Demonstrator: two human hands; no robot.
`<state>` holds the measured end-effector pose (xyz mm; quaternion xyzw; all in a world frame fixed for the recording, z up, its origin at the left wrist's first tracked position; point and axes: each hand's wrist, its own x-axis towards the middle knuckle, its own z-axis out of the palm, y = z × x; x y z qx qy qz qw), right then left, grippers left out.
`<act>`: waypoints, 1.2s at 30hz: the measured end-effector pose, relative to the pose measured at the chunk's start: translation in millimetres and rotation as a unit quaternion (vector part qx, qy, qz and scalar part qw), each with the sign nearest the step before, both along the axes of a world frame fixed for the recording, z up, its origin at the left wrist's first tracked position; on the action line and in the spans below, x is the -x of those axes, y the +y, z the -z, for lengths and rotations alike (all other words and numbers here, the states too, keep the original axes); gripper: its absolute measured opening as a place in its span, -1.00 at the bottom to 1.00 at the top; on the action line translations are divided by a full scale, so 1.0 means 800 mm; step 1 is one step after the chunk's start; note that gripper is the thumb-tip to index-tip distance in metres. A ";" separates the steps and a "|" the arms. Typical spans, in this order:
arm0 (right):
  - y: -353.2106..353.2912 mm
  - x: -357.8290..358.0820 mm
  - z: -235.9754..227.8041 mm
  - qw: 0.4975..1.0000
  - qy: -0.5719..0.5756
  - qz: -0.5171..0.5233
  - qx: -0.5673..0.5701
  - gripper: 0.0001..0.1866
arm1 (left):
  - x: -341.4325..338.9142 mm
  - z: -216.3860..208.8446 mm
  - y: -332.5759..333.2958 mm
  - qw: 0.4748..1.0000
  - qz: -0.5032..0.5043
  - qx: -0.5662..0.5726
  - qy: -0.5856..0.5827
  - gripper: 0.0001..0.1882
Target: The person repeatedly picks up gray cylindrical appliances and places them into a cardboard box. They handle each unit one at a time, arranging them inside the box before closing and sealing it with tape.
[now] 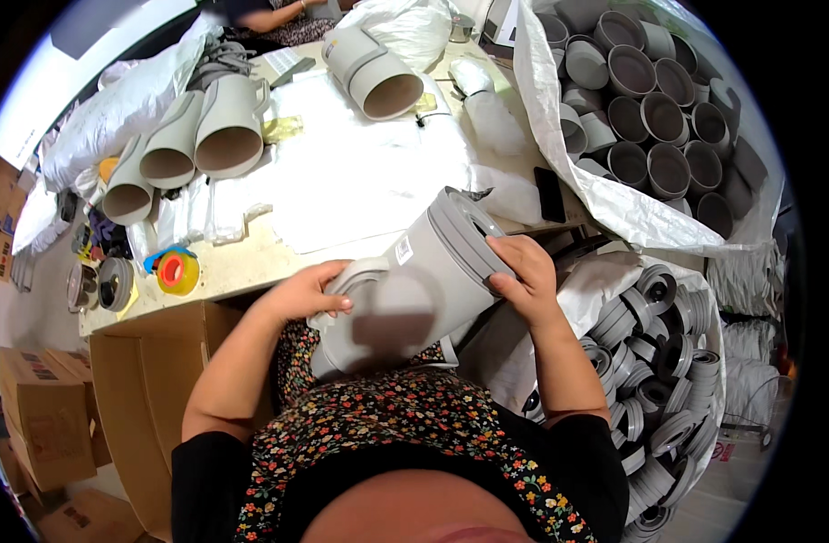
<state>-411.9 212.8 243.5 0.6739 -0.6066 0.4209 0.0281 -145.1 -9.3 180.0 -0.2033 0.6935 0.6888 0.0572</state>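
Note:
A large grey tumbler [424,299] lies tilted across my front, its top end toward the far right. My left hand [308,293] is closed round the tumbler's side handle [365,271], with the thumb over it. On the top end sits a ridged grey lid [464,237], which my right hand [527,281] grips at its rim. A small white label [404,251] shows on the tumbler's wall. Whether the lid is fully seated, I cannot tell.
Several open grey tumblers [229,136] lie at the table's left; another [378,77] lies at the back. White sheeting [342,195] covers the middle. Sacks hold cups [663,118] and lids [672,357] on the right. Tape [177,271] and an open carton [152,380] are at left.

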 end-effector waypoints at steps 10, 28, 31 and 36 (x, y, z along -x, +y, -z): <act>-0.046 0.009 -0.004 0.991 -0.104 -0.005 -0.083 -0.59 | -0.007 -0.026 0.055 0.993 -0.069 0.093 -0.036 -0.57; -0.106 -0.046 -0.045 0.986 0.013 0.065 -0.153 -0.60 | -0.021 -0.029 0.081 0.994 -0.066 0.085 -0.010 -0.63; -0.089 -0.025 -0.061 0.986 -0.033 0.008 -0.166 -0.57 | -0.030 -0.013 0.054 0.982 -0.124 0.139 0.019 -0.67; -0.084 0.035 -0.129 0.919 -0.307 -0.210 -0.127 -0.37 | -0.037 -0.025 0.037 0.987 -0.111 0.115 -0.006 -0.59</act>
